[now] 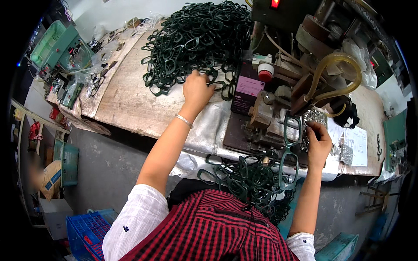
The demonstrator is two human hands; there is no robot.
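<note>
My left hand [197, 89] reaches into the near edge of a big heap of dark green spectacle frames [196, 41] on the wooden bench, its fingers curled on one frame there. My right hand [319, 141] pinches the top of a dark green spectacle frame [291, 152] that hangs upright in front of a small bench machine [278, 108]. Next to that hand lies a pile of small shiny metal parts [314, 116]. A second tangle of green frames [248, 180] rests in my lap against my red checked apron.
The wooden bench [130, 95] has a silvery sheet at its front edge. A yellowish hose [337, 71] loops over the machine, with a red button [265, 74] beside it. White papers [355, 143] lie at the right. A green machine [58, 45] stands far left; a blue crate [85, 232] sits on the floor.
</note>
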